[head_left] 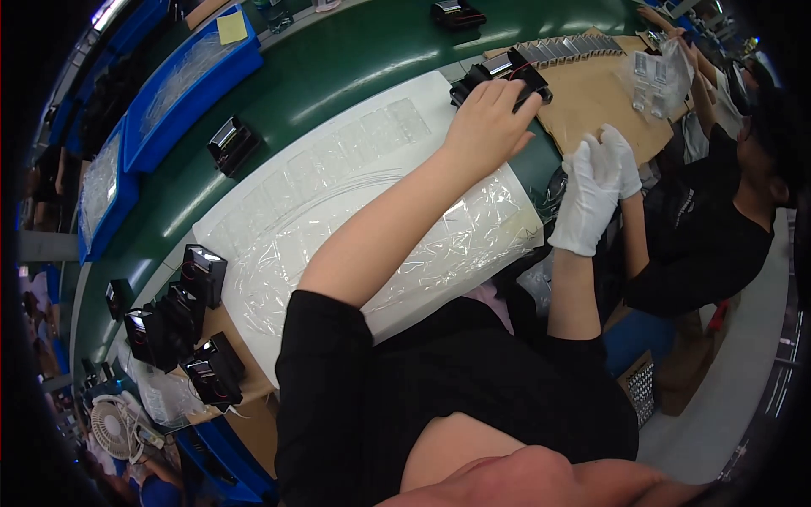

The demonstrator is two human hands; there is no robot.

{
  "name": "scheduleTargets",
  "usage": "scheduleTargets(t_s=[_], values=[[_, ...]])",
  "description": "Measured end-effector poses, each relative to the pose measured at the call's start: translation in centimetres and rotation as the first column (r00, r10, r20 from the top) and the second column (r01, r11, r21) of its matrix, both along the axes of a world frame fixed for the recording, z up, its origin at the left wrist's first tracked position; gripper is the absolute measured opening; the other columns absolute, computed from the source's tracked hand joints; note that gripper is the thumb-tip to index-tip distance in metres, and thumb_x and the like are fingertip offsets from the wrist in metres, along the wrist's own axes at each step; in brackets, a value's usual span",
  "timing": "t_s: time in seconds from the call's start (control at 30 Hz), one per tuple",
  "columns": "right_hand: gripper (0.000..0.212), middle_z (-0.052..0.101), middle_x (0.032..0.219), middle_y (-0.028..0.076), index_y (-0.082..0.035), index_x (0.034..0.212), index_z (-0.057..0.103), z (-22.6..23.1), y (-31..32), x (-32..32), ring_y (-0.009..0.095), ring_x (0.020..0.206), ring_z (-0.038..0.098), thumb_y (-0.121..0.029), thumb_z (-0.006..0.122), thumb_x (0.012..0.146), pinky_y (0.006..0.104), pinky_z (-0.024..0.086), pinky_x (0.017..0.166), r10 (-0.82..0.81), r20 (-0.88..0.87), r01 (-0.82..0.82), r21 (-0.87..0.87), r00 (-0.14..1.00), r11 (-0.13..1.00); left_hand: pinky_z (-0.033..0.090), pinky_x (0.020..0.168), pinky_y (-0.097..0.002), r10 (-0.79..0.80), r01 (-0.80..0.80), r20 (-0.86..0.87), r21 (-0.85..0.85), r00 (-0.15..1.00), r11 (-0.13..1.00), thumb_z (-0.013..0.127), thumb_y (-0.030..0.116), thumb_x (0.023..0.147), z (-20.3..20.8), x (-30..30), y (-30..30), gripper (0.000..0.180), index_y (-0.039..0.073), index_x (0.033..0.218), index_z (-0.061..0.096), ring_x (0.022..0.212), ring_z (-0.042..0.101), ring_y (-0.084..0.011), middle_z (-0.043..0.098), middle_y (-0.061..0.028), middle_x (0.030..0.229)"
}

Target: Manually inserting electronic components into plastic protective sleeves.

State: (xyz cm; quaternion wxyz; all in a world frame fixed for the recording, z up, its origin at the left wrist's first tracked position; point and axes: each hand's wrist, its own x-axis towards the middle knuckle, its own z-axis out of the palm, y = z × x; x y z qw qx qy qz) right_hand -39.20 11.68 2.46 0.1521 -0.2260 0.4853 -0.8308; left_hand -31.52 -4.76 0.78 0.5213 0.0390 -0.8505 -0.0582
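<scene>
My bare left hand point(490, 122) reaches across to the far side of the bench. Its fingers curl over a black box-shaped device point(536, 83) with a red wire, in a small cluster of such units; the fingertips are partly hidden. My right hand point(585, 198), in a white glove, is raised at the right with its fingers stretched up and apart, holding nothing that I can see. Close behind it is a co-worker's white-gloved hand point(623, 160). Under my left arm, clear plastic film pieces point(448, 241) lie on a white sheet point(405, 317).
Brown cardboard point(583, 110) at the far right carries a row of silvery parts point(574, 49) and a clear bag point(655, 84). Blue bins point(190, 89) line the left. Several black units point(211, 372) stand at the lower left; another point(230, 145) sits on the green bench point(279, 106). A co-worker point(693, 228) is close on the right.
</scene>
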Motion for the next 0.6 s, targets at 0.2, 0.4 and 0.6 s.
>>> scheduleTargets(t_s=[0.2, 0.4, 0.6], values=[[0.029, 0.070, 0.096, 0.014, 0.001, 0.125, 0.064, 0.1, -0.5, 1.4, 0.013, 0.082, 0.063, -0.003, 0.066, 0.096, 0.0241, 0.055, 0.078, 0.051, 0.035, -0.054, 0.093, 0.998, 0.994, 0.044, 0.097, -0.0342, -0.012, 0.012, -0.001, 0.255, 1.000, 0.967, 0.065, 0.009, 0.085, -0.8, 0.8, -0.4, 0.044, 0.002, 0.126, 0.054, 0.095, 0.060, -0.0284, 0.060, -0.0166, 0.114], [0.025, 0.068, 0.098, 0.011, 0.001, 0.117, 0.064, 1.3, -2.3, 3.6, 0.013, 0.080, 0.063, -0.006, 0.070, 0.095, 0.0224, 0.053, 0.077, 0.337, 0.042, -0.323, 0.418, 0.941, 0.849, 0.054, 0.091, -0.0383, -0.175, 0.384, -0.422, 0.898, 0.889, -0.215, 0.059, 0.035, 0.103, 0.3, 10.2, -0.8, 0.052, -0.004, 0.136, 0.050, 0.103, 0.065, -0.0261, 0.064, -0.0165, 0.117], [0.010, 0.070, 0.081, 0.008, -0.001, 0.103, 0.067, 1.9, -5.2, 7.9, 0.011, 0.066, 0.062, -0.007, 0.069, 0.095, 0.0196, 0.050, 0.066, 0.550, 0.237, -0.599, 0.365, 0.800, 0.713, 0.059, 0.091, -0.0354, 0.058, 0.402, -0.470, 0.675, 0.881, -0.619, 0.054, 0.052, 0.102, -2.3, 15.4, -1.1, 0.064, -0.002, 0.137, 0.051, 0.105, 0.069, -0.0244, 0.065, -0.0186, 0.123]])
